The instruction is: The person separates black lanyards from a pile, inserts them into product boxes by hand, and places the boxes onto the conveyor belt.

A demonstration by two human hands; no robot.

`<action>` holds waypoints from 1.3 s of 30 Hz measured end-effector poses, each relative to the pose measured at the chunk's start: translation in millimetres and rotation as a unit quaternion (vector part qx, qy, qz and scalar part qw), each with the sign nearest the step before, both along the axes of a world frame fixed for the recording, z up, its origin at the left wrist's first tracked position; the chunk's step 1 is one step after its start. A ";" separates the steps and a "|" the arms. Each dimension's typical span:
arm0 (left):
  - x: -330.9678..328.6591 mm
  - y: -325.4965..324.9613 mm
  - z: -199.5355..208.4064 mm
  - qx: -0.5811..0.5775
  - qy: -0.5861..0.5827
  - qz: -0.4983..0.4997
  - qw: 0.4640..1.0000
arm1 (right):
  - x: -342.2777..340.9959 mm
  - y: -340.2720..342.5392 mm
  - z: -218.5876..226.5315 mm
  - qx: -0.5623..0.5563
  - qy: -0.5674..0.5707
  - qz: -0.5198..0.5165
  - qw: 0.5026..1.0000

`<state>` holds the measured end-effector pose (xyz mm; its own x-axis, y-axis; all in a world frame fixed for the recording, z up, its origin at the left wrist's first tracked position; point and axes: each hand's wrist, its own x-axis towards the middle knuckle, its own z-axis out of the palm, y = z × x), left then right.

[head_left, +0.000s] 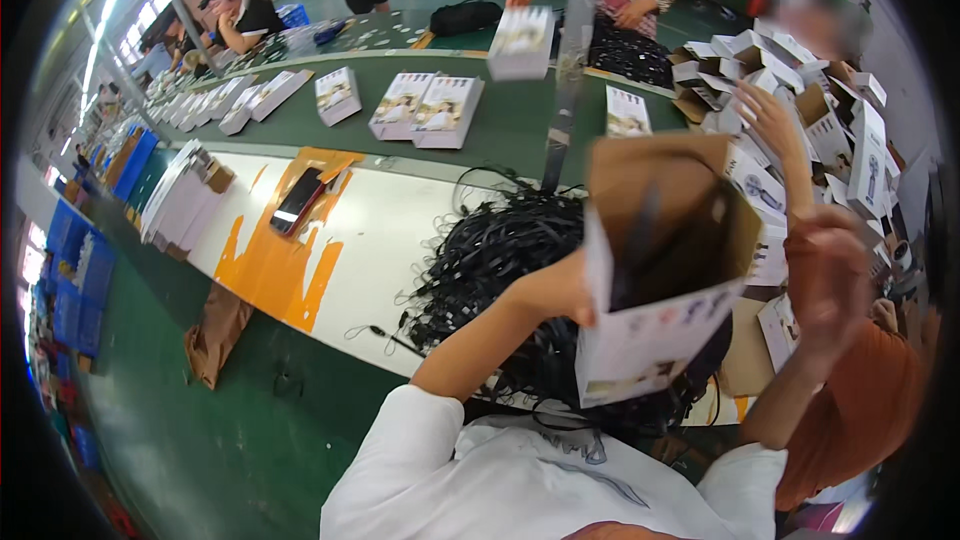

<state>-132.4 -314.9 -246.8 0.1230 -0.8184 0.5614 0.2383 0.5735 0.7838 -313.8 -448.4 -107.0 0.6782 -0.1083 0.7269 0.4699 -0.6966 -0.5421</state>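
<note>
My left hand (pixel 562 292) grips the left side of an open white printed box (pixel 655 345), held tilted with its brown inside facing up. Something dark and blurred shows within the box; I cannot make out what. To the right of the box my right hand (pixel 838 265) is raised and smeared by motion, so its fingers do not read clearly. Under and beside the box lies a big tangled heap of black cables (pixel 500 255) on the white table (pixel 375 280).
A co-worker in a brown top (pixel 870 410) reaches toward piled open boxes (pixel 830 130) at right. Beyond the table, a green conveyor belt (pixel 510 120) carries closed boxes (pixel 445 112); another person lifts a box (pixel 522 43) there. A metal post (pixel 568 70) stands between. A phone (pixel 298 202) lies left.
</note>
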 end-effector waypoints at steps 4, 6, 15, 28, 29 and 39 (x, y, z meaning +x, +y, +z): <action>14.2 -3.5 6.0 0.129 0.052 0.030 0.990 | 13.4 22.2 -109.0 0.204 0.147 -0.004 0.968; 16.1 -8.5 9.5 0.195 0.075 0.047 0.977 | 0.2 21.9 -151.1 0.373 0.268 0.062 0.886; 13.7 22.6 -8.8 0.213 -0.373 0.234 0.872 | 58.8 -85.0 -153.9 0.416 0.098 -0.133 0.894; -33.2 50.0 -43.9 0.248 -0.413 0.336 0.809 | 208.6 -242.1 -274.1 0.375 0.248 -0.330 0.830; -33.4 46.4 -39.8 0.254 -0.361 0.373 0.816 | 207.6 -242.8 -282.2 0.326 0.252 -0.344 0.844; 7.1 22.5 -18.2 0.132 -0.483 0.439 0.746 | 92.9 -34.3 -107.3 0.063 0.280 0.079 0.955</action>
